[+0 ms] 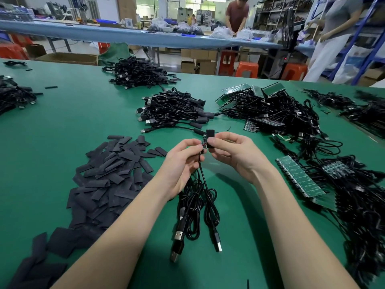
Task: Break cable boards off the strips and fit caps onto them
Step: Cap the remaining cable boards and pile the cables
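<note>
Now pinching small green cable board (204, 143) in left hand (183, 161), flat black rectangular cap (210, 138) in right hand (233, 152), touching.

Left of my left grip (183, 158) a heap of caps (108, 174) lies on the counter (73, 113). Behind my right grip (229, 149) lies a cable bundle (173, 109). Right of it, board strips (300, 176) lie among tangled cables (354, 205).
</note>
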`<state>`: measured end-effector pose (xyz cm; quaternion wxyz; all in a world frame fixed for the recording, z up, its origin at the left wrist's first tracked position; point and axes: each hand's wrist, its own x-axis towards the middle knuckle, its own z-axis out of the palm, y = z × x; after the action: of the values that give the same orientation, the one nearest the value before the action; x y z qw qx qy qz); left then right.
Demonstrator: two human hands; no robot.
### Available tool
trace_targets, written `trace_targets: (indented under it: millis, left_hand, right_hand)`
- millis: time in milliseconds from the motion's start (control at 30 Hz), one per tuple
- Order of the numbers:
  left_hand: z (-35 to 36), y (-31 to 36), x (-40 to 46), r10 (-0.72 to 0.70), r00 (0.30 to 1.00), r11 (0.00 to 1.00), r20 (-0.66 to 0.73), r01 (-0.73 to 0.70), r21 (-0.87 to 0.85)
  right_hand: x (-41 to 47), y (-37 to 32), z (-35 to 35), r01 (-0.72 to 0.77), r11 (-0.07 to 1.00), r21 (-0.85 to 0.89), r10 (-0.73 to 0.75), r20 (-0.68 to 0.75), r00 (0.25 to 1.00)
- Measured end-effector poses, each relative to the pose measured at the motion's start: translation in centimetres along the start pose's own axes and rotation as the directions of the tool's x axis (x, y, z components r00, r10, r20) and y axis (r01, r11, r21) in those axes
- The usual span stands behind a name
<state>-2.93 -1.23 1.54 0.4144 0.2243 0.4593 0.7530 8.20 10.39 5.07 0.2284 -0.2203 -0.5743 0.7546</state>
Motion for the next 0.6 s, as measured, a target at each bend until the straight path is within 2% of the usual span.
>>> trace_targets:
  millis: [133,267,433,600]
  left_hand:
    - [-0.16,-0.03,-0.04,0.002,1.000,1.000,0.007,-0.002,-0.008]
    - [-0.28,0.10,0.01,-0.004,0.999,1.000,0.041,0.005,-0.024]
    - [-0.43,0.02,0.07,-0.003,0.998,1.000,0.069,0.004,-0.020]
    - [-0.50,-0.09,0.09,0.010,0.996,1.000,0.089,-0.010,0.003]
  right_hand:
    - [-0.25,-0.21,-0.11,0.041,0.978,-0.205,-0.038,0.017,0.999]
    - [-0.02,-0.24,-0.51,0.046,0.980,-0.191,-0.056,-0.048,0.997]
    - [-0.23,-0.09,-0.38,0.011,0.980,-0.199,0.008,0.095,0.995]
    - [-0.30,-0.12,-0.38,0.000,0.977,-0.212,0.027,0.127,0.991]
